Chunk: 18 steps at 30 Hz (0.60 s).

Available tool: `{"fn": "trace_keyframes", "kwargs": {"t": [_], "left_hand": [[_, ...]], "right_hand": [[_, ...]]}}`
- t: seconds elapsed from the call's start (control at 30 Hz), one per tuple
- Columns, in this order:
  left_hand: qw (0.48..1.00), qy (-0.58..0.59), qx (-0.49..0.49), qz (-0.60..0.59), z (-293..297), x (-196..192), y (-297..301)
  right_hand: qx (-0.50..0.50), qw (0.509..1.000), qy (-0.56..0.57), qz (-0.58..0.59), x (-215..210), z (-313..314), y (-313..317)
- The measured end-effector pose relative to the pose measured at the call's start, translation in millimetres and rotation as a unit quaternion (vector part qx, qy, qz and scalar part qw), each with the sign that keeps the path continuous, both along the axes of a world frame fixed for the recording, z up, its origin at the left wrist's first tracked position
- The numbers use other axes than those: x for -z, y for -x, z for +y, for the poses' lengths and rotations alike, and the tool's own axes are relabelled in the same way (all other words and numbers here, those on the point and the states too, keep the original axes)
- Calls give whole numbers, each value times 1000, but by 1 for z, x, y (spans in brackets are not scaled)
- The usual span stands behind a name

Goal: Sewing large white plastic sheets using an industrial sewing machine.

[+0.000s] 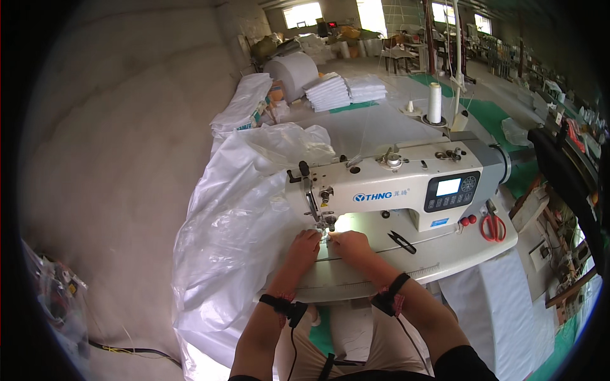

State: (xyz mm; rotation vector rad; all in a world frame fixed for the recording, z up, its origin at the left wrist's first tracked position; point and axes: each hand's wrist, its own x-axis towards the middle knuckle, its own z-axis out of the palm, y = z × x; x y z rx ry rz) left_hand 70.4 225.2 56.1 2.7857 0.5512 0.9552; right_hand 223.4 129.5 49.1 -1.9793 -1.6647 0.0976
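A white industrial sewing machine (pixel 387 190) stands before me, its lamp lit around the needle area (pixel 326 223). Just under the presser foot, my left hand (pixel 305 247) has its fingers bent and drawn together on the left side. My right hand (pixel 351 246) faces it from the right, fingertips pinched close to the needle. Whatever lies between the fingertips is too small to make out. Next to my left hand, a large glossy white plastic sheet (pixel 232 216) spreads over the table's left side and hangs down.
Black thread snips (pixel 401 242) and red-handled scissors (pixel 492 225) lie right of my hands. A white thread cone (pixel 434 105) stands behind the machine. Folded white stacks (pixel 328 93) and a large white roll (pixel 292 75) sit farther back. A bare wall (pixel 127 159) rises at left.
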Motion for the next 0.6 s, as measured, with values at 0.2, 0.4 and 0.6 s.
{"fn": "trace_keyframes", "kwargs": {"t": [0.2, 0.4, 0.6], "left_hand": [[988, -49, 2, 150, 6, -5, -1], [996, -49, -1, 75, -6, -8, 1], [995, -67, -2, 77, -2, -6, 1]], "right_hand": [[-32, 996, -75, -26, -6, 0, 1], [-13, 985, -172, 18, -55, -74, -2], [246, 906, -326, -114, -156, -177, -147]]}}
